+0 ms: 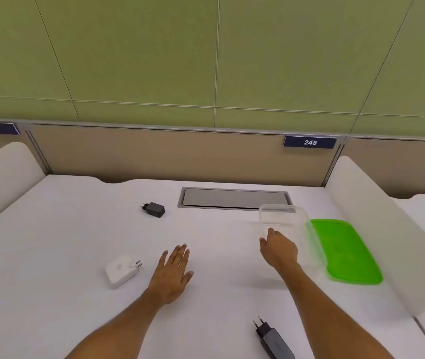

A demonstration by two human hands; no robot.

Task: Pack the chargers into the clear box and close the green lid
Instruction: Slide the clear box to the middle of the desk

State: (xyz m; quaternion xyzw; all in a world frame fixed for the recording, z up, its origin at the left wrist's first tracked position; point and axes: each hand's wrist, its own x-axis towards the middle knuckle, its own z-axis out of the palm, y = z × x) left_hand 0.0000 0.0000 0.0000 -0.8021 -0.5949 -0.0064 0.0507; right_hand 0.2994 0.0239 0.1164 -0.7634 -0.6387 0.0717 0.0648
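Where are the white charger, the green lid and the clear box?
white charger (pixel 120 273), head view, top face of its body.
green lid (pixel 346 251), head view, middle of its flat top.
clear box (pixel 278 216), head view, far wall.

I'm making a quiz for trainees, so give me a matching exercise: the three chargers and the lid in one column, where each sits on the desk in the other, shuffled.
Things:
1. white charger
2. small black charger
3. grey charger
4. lid

Places:
A. right of the clear box
B. near edge, beside the right forearm
C. far, left of the desk hatch
D. left of the left hand

Pairs: 1-D, 2-C, 3-B, 4-A
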